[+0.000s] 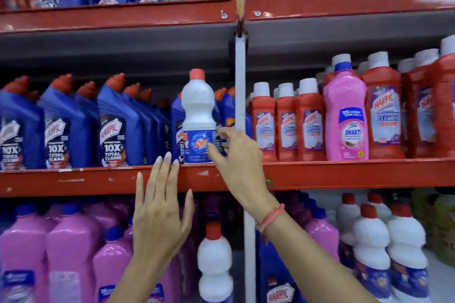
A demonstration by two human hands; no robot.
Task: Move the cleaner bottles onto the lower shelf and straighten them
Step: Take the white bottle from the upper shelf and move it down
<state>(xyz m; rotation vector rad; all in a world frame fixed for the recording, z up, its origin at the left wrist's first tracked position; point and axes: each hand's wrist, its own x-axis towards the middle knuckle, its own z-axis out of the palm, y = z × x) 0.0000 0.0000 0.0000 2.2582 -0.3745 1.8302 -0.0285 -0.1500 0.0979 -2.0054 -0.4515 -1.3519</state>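
Head view: a white plastic bottle with red cap and blue label (198,106) stands at the front lip of the red metal middle shelf (73,179), pinched low by the right hand (238,162).
Only thumb and forefinger hold the label, so the tall bottle could tip or slip when lifted and knock the blue angled-neck bottles (115,130) behind it; the left hand (160,209) hovers below, fingers straight, holding nothing.

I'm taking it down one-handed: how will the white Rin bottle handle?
Tall and narrow, the white bottle probably tips if pushed high. Its glossy plastic looks stiff, maybe slippery; the waist should aid grip.
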